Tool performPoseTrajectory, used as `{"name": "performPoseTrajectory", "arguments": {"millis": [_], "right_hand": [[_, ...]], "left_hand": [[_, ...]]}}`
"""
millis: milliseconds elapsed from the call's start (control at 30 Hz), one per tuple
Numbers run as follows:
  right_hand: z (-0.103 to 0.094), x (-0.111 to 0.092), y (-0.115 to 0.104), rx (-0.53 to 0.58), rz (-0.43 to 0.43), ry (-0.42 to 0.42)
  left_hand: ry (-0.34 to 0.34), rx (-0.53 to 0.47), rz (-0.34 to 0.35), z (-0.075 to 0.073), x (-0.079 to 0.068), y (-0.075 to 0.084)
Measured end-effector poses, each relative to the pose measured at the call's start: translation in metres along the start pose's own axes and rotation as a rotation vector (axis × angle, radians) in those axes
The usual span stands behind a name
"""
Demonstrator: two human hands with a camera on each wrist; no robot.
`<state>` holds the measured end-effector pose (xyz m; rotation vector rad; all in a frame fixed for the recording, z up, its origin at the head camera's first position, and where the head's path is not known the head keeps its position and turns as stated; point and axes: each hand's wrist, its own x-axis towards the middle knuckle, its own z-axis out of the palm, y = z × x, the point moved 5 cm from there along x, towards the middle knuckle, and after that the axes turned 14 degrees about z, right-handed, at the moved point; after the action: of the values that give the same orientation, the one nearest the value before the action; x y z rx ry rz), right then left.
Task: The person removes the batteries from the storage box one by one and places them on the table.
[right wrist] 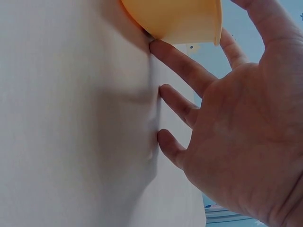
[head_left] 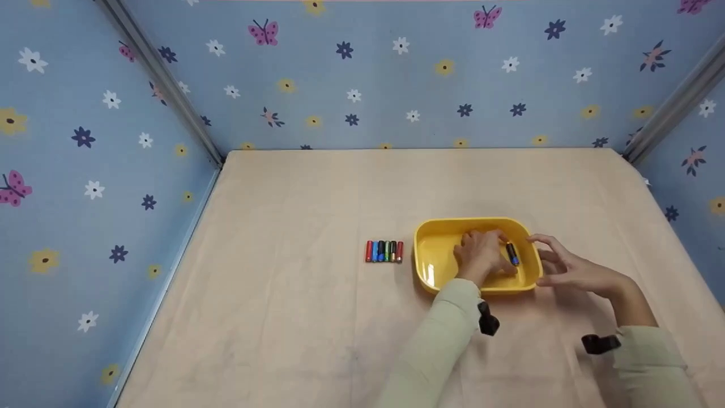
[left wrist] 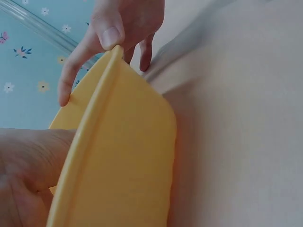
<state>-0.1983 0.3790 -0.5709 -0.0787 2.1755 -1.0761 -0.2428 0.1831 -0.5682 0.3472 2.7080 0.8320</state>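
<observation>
My left hand (head_left: pixel 481 252) reaches down into a yellow plastic tub (head_left: pixel 427 241). Its fingertips are hidden from every view, so whether they hold anything does not show. Just right of that hand, a dark battery with a blue end (head_left: pixel 512 254) lies in the tub. My right hand (head_left: pixel 578 273) grips the tub's right end, thumb on the near corner of the rim and index finger at the far corner. In the right wrist view, the other fingers (right wrist: pixel 180 61) spread low beside the tub's wall.
Left of the tub, several batteries (head_left: pixel 384 251) lie side by side in a neat row, red, blue, black and green. A pale cloth (head_left: pixel 294 317) covers the table. Blue flowered panels (head_left: pixel 385 79) stand behind and on both sides.
</observation>
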Motion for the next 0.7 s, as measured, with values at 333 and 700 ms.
{"name": "performPoseTrajectory", "arguments": {"millis": [333,700], "right_hand": [[-0.0003,0.0,0.0001,0.0,0.006,-0.002],[-0.0011,0.0009,0.002,-0.01,0.03,0.003]], "left_hand": [[0.055,-0.279,0.03,-0.0014,0.0032,-0.007],[0.075,-0.162,0.008,0.0045,0.0044,-0.0003]]}}
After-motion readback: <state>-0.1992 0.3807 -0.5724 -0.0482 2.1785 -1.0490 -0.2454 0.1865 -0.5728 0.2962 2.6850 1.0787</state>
